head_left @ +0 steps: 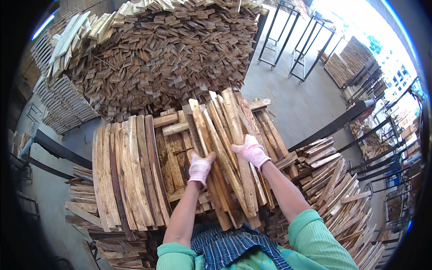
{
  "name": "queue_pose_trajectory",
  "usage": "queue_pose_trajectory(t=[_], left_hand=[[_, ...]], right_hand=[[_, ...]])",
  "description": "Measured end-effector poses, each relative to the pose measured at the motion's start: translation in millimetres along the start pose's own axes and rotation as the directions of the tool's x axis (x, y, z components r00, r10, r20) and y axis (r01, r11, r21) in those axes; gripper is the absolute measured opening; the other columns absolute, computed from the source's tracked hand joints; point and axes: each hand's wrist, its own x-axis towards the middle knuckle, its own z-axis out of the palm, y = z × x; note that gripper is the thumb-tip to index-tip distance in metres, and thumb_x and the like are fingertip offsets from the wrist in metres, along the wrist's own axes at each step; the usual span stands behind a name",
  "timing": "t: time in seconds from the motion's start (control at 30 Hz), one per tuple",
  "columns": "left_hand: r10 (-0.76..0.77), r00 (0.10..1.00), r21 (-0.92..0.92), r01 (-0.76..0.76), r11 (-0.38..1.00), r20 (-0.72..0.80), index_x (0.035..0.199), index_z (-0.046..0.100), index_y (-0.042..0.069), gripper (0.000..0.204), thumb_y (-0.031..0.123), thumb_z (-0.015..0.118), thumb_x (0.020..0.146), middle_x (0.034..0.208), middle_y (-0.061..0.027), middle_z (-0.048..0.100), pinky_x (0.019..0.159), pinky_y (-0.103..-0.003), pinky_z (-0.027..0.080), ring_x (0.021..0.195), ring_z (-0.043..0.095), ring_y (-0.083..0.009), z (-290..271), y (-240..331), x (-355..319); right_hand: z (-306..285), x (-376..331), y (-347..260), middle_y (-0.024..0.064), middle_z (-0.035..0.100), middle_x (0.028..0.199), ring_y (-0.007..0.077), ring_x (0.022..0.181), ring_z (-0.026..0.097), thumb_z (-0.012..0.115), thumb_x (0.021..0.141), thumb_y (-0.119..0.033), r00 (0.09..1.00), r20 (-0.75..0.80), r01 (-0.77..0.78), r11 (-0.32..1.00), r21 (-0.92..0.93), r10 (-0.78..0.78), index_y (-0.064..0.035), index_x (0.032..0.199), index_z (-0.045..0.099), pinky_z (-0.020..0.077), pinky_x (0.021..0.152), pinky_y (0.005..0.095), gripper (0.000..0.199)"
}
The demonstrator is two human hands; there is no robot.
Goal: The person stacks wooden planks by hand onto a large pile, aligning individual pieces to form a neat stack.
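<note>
A loose bundle of long wooden slats [223, 155] stands tilted between my hands, several pieces side by side with uneven ends. My left hand [200, 169], in a pink and white glove, is closed on the bundle's left side. My right hand [252, 152], gloved alike, presses its right side with the thumb across the front slat. The fingers behind the wood are hidden. Under and beside the bundle is a pile of slats; a neat row of boards [128, 173] lies on its left, and short crosswise boards [174, 129] lie at its far side.
A huge heap of stacked wood pieces [171, 58] rises beyond the pile. Loose slats [337, 193] spread at the right. Dark metal bars [330, 126] flank the pile. Wheeled metal frames [310, 49] stand on the grey floor [292, 101] at the far right.
</note>
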Motion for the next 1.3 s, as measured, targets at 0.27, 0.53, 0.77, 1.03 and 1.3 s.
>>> queue_pose_trajectory(t=[0.27, 0.53, 0.77, 1.03, 1.3], left_hand=[[0.045, 0.940, 0.477, 0.130, 0.869, -0.337, 0.159, 0.019, 0.011, 0.105, 0.044, 0.079, 0.080, 0.151, -0.0387, 0.030, 0.109, -0.048, 0.044, 0.131, 0.049, -0.0482, -55, 25, -3], [0.085, 0.996, 0.350, -0.073, 0.934, -0.020, 0.163, 0.004, 0.023, 0.105, 0.022, 0.076, 0.086, 0.151, -0.0278, 0.044, 0.114, -0.039, 0.038, 0.135, 0.049, -0.0348, -40, 9, -9], [-0.007, 0.995, -0.016, 0.005, 1.000, -0.100, 0.162, 0.015, 0.015, 0.102, -0.002, 0.070, 0.078, 0.160, -0.0196, 0.034, 0.110, -0.036, 0.044, 0.135, 0.050, -0.0328, -35, 10, -9], [0.283, 0.924, 0.726, -0.008, 0.688, -0.257, 0.161, 0.014, 0.018, 0.082, 0.024, 0.062, 0.094, 0.143, -0.0326, 0.043, 0.097, -0.052, 0.050, 0.114, 0.060, -0.0478, -75, -53, -9], [0.600, 0.659, 0.887, 0.270, 0.375, -0.454, 0.149, 0.037, 0.005, 0.057, 0.021, 0.052, 0.097, 0.143, -0.0311, 0.044, 0.106, -0.061, 0.041, 0.129, 0.048, -0.0463, -64, -62, 47]], right_hand=[[-55, -13, 22, 0.0185, 0.067, 0.114, 0.0279, 0.101, 0.066, 0.078, 0.082, -0.033, 0.995, 0.099, -0.025, 0.856, 0.517, -0.031, 0.0027, 0.130, 0.052, 0.0542, 0.088, 0.0378, 0.065], [-66, 17, -32, 0.0279, 0.055, 0.128, 0.0380, 0.115, 0.061, 0.069, 0.087, -0.035, 0.996, 0.090, -0.014, 0.991, -0.134, 0.026, 0.0029, 0.135, 0.043, 0.0517, 0.098, 0.0467, 0.066], [6, 45, 9, 0.0271, 0.050, 0.128, 0.0415, 0.115, 0.059, 0.060, 0.093, -0.020, 0.994, -0.052, 0.064, 0.913, -0.404, -0.093, -0.0029, 0.144, 0.034, 0.0543, 0.092, 0.0498, 0.060], [-84, 28, 29, 0.0322, 0.053, 0.138, 0.0387, 0.128, 0.054, 0.074, 0.079, -0.036, 0.976, 0.190, 0.091, 0.993, 0.076, -0.104, 0.0024, 0.154, 0.024, 0.0434, 0.107, 0.0398, 0.098], [-24, -45, -72, 0.0147, 0.065, 0.100, 0.0217, 0.070, 0.067, 0.081, 0.082, -0.016, 0.872, 0.300, -0.088, 0.478, 0.874, -0.388, -0.0063, 0.159, 0.017, 0.0591, 0.058, 0.0336, 0.100]])
